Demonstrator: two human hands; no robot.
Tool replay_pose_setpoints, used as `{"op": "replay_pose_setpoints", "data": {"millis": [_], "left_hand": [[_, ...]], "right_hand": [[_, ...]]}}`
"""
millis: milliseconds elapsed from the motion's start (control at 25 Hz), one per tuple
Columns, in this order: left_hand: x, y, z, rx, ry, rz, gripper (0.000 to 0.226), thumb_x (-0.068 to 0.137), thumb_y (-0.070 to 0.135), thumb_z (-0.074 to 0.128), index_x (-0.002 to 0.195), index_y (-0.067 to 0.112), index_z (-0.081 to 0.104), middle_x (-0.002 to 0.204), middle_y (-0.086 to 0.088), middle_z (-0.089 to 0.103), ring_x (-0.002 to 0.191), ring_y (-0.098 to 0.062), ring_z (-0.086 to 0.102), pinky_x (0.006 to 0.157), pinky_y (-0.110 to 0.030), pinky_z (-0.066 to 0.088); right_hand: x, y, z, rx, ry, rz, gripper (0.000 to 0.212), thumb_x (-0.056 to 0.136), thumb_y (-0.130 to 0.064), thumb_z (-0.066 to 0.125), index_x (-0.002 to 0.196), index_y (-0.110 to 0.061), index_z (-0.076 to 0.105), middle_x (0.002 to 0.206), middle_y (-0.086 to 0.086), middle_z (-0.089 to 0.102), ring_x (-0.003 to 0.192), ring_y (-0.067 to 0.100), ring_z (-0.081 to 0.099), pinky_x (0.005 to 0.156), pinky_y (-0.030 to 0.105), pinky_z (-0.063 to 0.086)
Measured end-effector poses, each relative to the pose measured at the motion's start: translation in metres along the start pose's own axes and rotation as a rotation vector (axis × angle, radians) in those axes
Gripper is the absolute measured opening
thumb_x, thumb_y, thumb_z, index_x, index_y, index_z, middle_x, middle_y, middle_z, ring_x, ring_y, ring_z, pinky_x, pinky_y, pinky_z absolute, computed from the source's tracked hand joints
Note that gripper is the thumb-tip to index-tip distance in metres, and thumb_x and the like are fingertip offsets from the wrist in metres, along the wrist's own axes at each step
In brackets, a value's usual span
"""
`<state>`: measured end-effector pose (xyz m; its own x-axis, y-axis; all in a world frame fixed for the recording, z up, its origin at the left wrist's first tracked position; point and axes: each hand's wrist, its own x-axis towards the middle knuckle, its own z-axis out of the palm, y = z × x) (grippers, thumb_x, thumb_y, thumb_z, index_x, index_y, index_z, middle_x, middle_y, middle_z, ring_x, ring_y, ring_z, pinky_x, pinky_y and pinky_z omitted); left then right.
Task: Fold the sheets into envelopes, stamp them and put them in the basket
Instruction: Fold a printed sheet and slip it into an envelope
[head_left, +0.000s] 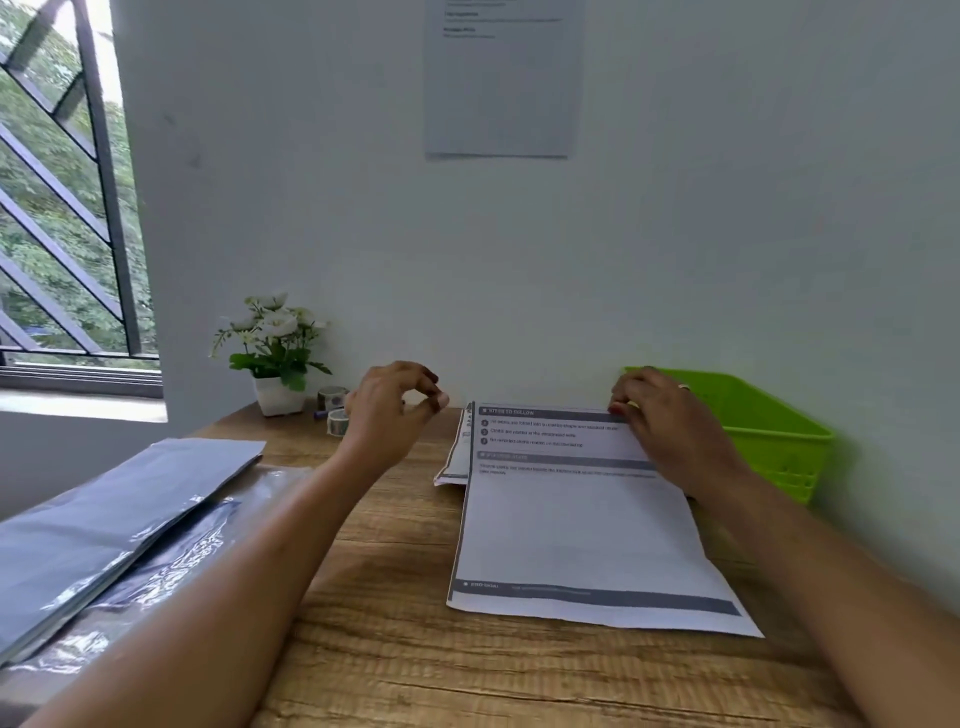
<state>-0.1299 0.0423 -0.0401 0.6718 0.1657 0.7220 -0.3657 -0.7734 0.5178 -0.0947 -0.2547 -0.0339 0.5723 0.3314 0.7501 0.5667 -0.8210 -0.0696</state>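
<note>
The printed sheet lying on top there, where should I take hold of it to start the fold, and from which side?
Take the printed sheet by its far corners, coming from above at the wall side. It lies flat on the table, and the right hand already rests on its far right corner; the left hand hovers beside the other.

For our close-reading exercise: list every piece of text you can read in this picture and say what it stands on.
"STEPS TO FOLLOW": dark header bar on the printed sheet under the right hand.
Its numbered lines, second header and footer: too blurred.
Wall notice: too small.
Grey mailer bags: print unreadable.
</note>
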Motion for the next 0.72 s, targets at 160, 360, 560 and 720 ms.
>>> {"op": "replay_pose_setpoints", "data": {"millis": [160,360,560,720], "left_hand": [[-0.008,0.015,0.003,-0.360,-0.289,-0.105,0.041,0.080,0.026,0.072,0.115,0.025,0.052,0.114,0.007,0.062,0.102,-0.012,0.060,0.086,-0.032,0.051],[-0.010,0.010,0.006,-0.611,-0.353,-0.293,0.010,0.088,0.006,0.062,0.096,0.012,0.063,0.098,-0.009,0.071,0.094,-0.024,0.067,0.084,-0.036,0.056],[-0.006,0.005,0.001,-0.874,-0.194,-0.377,0.013,0.092,0.003,0.055,0.093,0.015,0.061,0.080,0.000,0.073,0.071,-0.016,0.069,0.068,-0.032,0.058],[-0.004,0.008,0.003,-0.943,-0.139,-0.417,0.013,0.093,0.004,0.054,0.094,0.016,0.060,0.084,-0.003,0.072,0.070,-0.016,0.068,0.066,-0.033,0.057]], "right_hand": [[-0.001,-0.017,-0.001,-0.008,0.095,-0.056,0.010,0.091,-0.014,0.057,0.086,-0.009,0.064,0.098,0.003,0.062,0.080,0.027,0.062,0.069,0.037,0.048],[0.000,-0.029,-0.010,0.090,0.069,-0.058,0.012,0.091,-0.027,0.058,0.083,-0.018,0.062,0.090,-0.006,0.059,0.074,0.017,0.061,0.066,0.034,0.045],[0.001,-0.011,-0.024,0.304,-0.050,0.104,0.010,0.085,-0.025,0.067,0.077,-0.027,0.062,0.078,-0.015,0.060,0.067,0.003,0.059,0.064,0.018,0.044],[0.001,-0.008,-0.019,0.490,-0.075,0.176,0.016,0.082,-0.014,0.071,0.077,-0.028,0.063,0.068,-0.007,0.065,0.066,0.009,0.061,0.065,0.026,0.053]]}}
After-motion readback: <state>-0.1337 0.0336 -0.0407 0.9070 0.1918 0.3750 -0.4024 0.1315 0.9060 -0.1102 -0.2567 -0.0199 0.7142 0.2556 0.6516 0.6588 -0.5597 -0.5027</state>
